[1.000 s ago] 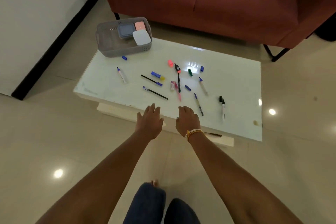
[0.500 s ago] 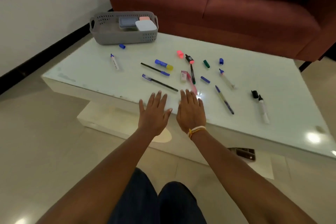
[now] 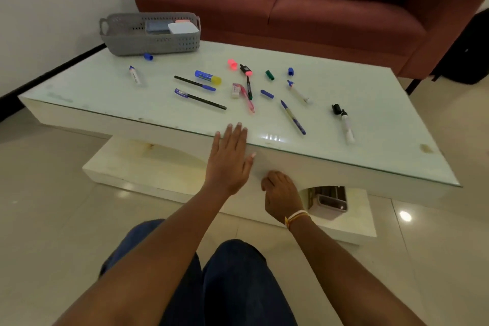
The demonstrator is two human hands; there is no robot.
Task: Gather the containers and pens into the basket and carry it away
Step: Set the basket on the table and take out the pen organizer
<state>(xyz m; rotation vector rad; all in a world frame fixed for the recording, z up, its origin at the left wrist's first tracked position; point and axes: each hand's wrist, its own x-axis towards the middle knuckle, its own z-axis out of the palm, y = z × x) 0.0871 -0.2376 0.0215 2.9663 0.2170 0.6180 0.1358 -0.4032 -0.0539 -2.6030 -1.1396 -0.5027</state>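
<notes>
while the left hand (image 3: 229,160) reached forward with its fingers straight and spread, their tips at the near edge of the glass-topped surface (image 3: 375,140), the right hand (image 3: 281,194) hung lower in front of the surface's side with its fingers loosely curled and nothing in them. a grey perforated basket (image 3: 132,40) stood at the far left corner of the surface, and inside it, toward its right end, lay a white container (image 3: 183,27), a blue-grey container (image 3: 156,27) and a pink container (image 3: 183,20) behind them. the pens lay scattered across the surface, well apart from the basket: a black pen with a blue cap (image 3: 199,98), a second black pen (image 3: 194,83) just behind it, a blue pen (image 3: 293,117) nearer the middle, a pink pen (image 3: 247,98) beside a white eraser (image 3: 235,90), a white marker (image 3: 347,126) with its black cap (image 3: 336,109) off at the right, and another white marker (image 3: 135,75) at the left. a blue and yellow glue stick (image 3: 208,77) and several loose caps lay among them. a red sofa (image 3: 330,8) stood behind the surface.
</notes>
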